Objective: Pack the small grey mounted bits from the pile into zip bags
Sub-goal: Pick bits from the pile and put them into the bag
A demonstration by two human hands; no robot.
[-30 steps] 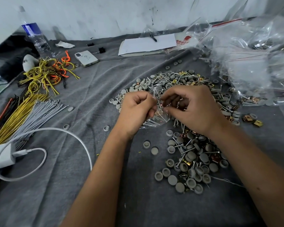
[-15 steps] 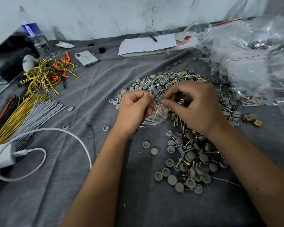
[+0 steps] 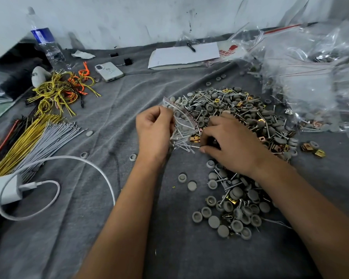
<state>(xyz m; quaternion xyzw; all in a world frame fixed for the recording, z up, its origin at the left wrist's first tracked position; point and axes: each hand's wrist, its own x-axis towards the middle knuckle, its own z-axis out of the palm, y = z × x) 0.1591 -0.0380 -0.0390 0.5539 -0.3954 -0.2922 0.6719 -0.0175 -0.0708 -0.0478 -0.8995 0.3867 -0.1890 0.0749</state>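
Observation:
A wide pile of small grey mounted bits [image 3: 230,109], mixed with metal pins and brass clips, covers the middle and right of the grey cloth. My left hand [image 3: 153,133] grips a small clear zip bag [image 3: 182,125] by its edge, with several pins inside it. My right hand [image 3: 230,143] is down on the pile just right of the bag, its fingers curled over some pieces; what they hold is hidden. A smaller cluster of grey bits [image 3: 234,210] lies nearer to me.
Heaped clear zip bags [image 3: 310,77] fill the right back. At the left lie yellow and orange wire loops [image 3: 63,91], grey and yellow wire bundles [image 3: 38,137], a white charger with cable [image 3: 28,188], a phone [image 3: 108,71], a water bottle [image 3: 46,45] and a notepad with pen [image 3: 184,55].
My right hand has dropped from the bag's mouth down onto the pile to the right. My left hand has kept hold of the bag, which now hangs more open.

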